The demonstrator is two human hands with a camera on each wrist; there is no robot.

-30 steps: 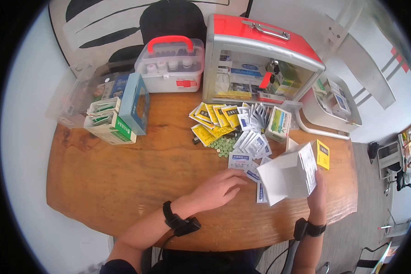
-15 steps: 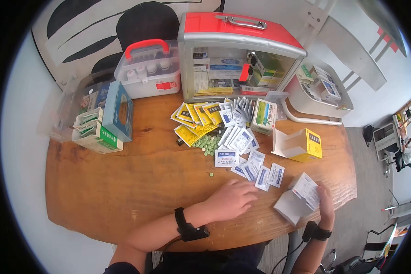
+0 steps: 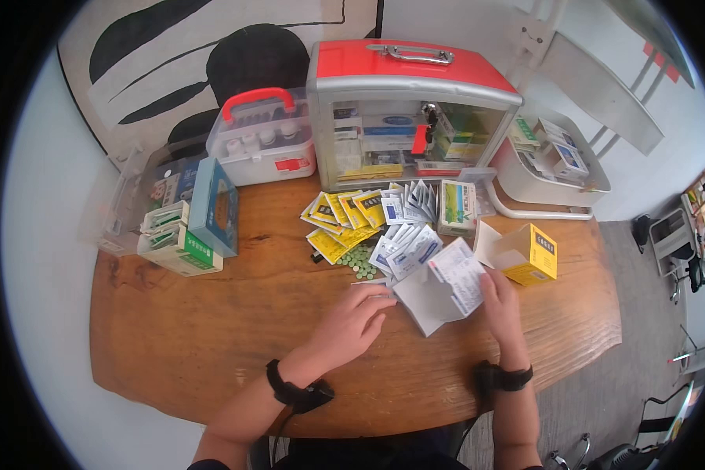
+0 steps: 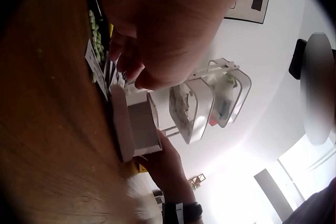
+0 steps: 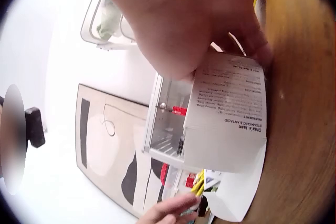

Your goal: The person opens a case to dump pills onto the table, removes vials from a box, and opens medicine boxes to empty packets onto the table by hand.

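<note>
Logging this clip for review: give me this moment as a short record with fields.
Right hand: grips an open white cardboard box
Left hand: fingers relaxed, beside the box
Pile: yellow sachets, white-and-blue sachets, small round green tablets
Right of pile: open yellow cardboard box
Behind pile: red-topped silver cabinet, clear front

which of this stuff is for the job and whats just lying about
In use, it seems:
white box in the right hand
white sachets by the left hand

Apparently lying about:
yellow sachets
green tablets
yellow box
blue box
</note>
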